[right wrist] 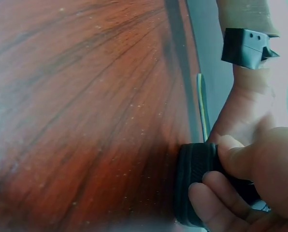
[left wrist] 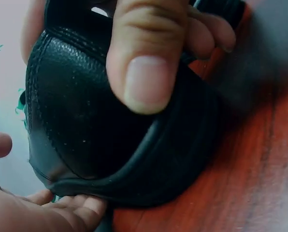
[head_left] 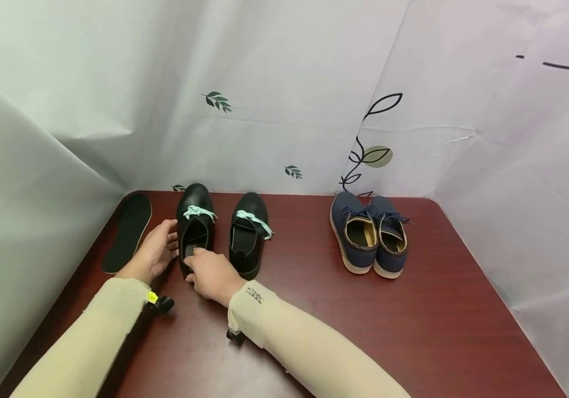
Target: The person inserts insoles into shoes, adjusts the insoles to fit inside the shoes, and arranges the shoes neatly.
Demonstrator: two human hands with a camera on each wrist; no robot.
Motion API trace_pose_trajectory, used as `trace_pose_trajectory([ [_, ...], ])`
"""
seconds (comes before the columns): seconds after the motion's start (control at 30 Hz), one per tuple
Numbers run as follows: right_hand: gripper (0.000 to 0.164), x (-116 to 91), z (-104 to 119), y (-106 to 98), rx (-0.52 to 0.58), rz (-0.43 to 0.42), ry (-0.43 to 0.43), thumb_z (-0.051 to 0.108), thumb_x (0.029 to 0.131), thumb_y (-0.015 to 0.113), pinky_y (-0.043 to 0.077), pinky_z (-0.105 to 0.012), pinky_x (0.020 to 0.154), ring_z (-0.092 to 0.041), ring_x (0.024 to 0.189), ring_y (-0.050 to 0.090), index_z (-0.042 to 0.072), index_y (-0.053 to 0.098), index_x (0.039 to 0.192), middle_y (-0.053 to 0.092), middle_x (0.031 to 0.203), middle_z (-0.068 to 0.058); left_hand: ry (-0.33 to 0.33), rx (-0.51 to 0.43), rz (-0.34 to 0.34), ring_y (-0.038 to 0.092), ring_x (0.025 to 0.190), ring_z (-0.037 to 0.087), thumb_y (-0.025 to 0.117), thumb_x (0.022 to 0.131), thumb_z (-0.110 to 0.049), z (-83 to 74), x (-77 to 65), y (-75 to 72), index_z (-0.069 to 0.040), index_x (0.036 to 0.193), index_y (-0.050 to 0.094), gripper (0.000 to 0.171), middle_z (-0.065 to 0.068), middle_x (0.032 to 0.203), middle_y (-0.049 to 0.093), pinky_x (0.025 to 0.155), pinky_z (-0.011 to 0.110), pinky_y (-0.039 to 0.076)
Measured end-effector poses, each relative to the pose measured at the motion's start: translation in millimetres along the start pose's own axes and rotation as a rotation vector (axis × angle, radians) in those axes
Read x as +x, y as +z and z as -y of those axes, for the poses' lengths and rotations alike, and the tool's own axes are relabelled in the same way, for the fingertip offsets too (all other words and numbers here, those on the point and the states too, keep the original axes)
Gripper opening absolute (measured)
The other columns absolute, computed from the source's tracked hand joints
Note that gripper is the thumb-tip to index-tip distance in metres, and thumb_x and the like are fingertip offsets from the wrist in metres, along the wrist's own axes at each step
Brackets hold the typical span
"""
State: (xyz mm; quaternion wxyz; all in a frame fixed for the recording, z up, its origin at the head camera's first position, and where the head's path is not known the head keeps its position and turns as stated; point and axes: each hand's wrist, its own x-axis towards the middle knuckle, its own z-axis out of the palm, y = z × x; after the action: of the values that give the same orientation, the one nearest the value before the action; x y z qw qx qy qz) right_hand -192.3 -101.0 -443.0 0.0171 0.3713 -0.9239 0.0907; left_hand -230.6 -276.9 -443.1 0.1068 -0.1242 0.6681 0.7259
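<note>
A black lace-up shoe with pale mint laces stands toe-away at the table's left. My left hand is at its left side, fingers loosely extended against the upper. In the left wrist view, the left thumb hangs before the shoe's dark upper. My right hand grips the heel end; in the right wrist view, its thumb and fingers bear on the black heel. Part of the shoe's opening is hidden by that hand. The matching black shoe stands just to the right.
A dark insole lies at the table's left edge. Two navy shoes with tan linings stand side by side farther right. The reddish-brown table meets pale curtains at the back and sides.
</note>
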Motion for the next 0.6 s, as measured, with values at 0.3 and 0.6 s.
trace_pose_trajectory([
  [0.3,0.013,-4,-1,3,-0.074,-0.014,-0.052,0.03,0.091,0.073,0.061,-0.025,0.066,-0.007,0.074,0.068,0.027,0.065,0.101,0.063,0.1,0.011,0.023,-0.196,-0.021,0.06,0.095,0.004,0.035,0.108,-0.043,4.6,-13.7,-0.6,-0.02,0.162,0.007,0.065,-0.004,0.125,0.043,0.077,0.019,0.054],
  [0.6,0.02,-13,-2,3,-0.141,-0.044,-0.137,0.026,0.085,0.078,0.058,-0.021,0.066,0.002,0.076,0.06,0.03,0.063,0.097,0.059,0.095,0.016,0.136,-0.324,-0.065,0.06,0.083,0.004,0.042,0.108,-0.033,4.9,-31.2,5.7,-0.026,0.144,0.033,0.038,-0.013,0.105,0.059,0.071,0.02,0.051],
])
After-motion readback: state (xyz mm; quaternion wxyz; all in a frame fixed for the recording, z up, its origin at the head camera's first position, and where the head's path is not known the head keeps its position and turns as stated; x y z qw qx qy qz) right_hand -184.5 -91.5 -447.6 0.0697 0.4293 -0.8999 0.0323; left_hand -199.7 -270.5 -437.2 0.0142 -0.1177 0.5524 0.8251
